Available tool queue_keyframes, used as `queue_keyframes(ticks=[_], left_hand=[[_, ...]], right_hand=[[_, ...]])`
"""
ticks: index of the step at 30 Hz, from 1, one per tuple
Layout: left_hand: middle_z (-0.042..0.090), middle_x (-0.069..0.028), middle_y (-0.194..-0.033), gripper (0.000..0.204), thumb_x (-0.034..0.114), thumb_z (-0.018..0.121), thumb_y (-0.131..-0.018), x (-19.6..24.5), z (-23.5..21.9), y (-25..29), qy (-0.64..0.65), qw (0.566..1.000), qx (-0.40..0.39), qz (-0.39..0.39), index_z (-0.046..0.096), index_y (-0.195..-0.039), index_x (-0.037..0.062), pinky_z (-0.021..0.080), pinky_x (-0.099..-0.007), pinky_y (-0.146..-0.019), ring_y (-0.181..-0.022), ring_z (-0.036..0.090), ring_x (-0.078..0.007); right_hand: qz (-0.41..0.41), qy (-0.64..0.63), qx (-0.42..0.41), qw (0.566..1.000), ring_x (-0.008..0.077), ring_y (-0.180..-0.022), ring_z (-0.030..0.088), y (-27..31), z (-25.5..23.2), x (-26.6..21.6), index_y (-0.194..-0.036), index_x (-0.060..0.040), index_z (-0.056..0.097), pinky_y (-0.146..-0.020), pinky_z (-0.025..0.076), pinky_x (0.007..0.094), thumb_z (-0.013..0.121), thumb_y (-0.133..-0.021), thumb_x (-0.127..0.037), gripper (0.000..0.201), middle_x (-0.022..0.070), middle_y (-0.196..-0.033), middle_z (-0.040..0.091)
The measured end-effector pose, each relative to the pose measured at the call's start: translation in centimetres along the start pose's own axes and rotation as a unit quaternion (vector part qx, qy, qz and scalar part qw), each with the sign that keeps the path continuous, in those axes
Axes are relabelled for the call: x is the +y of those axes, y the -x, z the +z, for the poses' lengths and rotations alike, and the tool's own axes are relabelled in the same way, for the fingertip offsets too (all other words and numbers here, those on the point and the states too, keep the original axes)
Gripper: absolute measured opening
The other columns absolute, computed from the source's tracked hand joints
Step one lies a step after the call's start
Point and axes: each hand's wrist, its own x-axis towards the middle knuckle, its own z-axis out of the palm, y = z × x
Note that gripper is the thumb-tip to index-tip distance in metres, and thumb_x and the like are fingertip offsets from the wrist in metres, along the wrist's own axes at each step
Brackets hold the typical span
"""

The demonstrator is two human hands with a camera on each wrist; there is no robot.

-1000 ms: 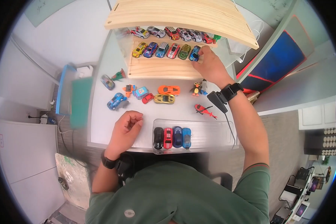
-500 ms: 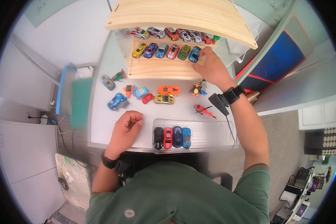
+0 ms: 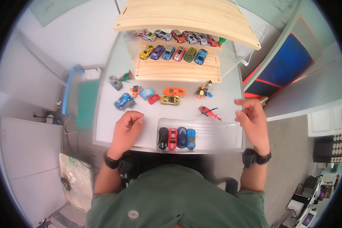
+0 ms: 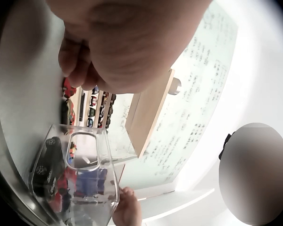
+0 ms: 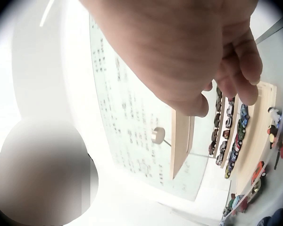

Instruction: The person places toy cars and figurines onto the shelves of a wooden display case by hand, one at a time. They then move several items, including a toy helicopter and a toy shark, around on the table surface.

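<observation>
The left hand rests at the table's front left, its fingers loosely curled with nothing in them. At the right edge the right hand hangs over the end of a clear tray, fingers loosely bent and holding nothing. Black, red, dark blue and light blue cars stand side by side in the tray's left part. Behind the tray lies a red helicopter. A blue car ends the front row on the wooden shelf. In the right wrist view, the right hand touches nothing visible.
Orange and gold cars lie mid-table, a small red car beside them. Farther left are a blue car and a grey one. A penguin figure stands near the shelf's right front corner. Another row of cars fills the shelf's back.
The right hand has left the blue car on the shelf and moved back toward the body, to the tray's right end. The head view has shifted slightly. The left hand has barely moved.
</observation>
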Motion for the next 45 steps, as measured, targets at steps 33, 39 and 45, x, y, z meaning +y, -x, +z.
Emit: queue_keyframes(ticks=[33,39,45], left_hand=[[0.066,-0.0151,-0.126,0.045,0.006,0.079,-0.090,0.4,-4.5,-2.3,-0.407,0.889,0.166,0.131,0.061,-0.131,0.0032,0.051,-0.0425,-0.099,-0.113,0.064,-0.0330],[0.066,-0.0148,-0.122,0.052,0.005,0.080,-0.090,0.2,-4.5,-2.6,-0.366,0.905,0.179,0.123,0.060,-0.137,0.0032,0.052,-0.0391,-0.095,-0.109,0.064,-0.0281],[0.062,-0.0112,-0.116,0.057,0.000,0.080,-0.087,0.5,-4.8,-2.4,-0.343,0.917,0.165,0.118,0.061,-0.140,0.0058,0.052,-0.0349,-0.092,-0.102,0.061,-0.0235]], right_hand=[[0.057,-0.214,0.125,0.967,0.0065,-0.074,0.055,7.0,0.0,13.5,-0.103,-0.0052,0.060,-0.068,0.045,0.0228,0.064,-0.109,-0.013,0.011,0.0068,-0.103,0.071],[0.053,-0.206,0.121,0.970,0.0066,-0.075,0.054,6.8,0.1,13.3,-0.103,-0.0054,0.060,-0.069,0.045,0.0227,0.064,-0.109,-0.014,0.011,0.0062,-0.103,0.070],[0.061,-0.190,0.122,0.972,0.0064,-0.075,0.053,6.7,0.3,13.1,-0.103,-0.0056,0.059,-0.069,0.045,0.0226,0.064,-0.109,-0.014,0.011,0.0048,-0.102,0.068]])
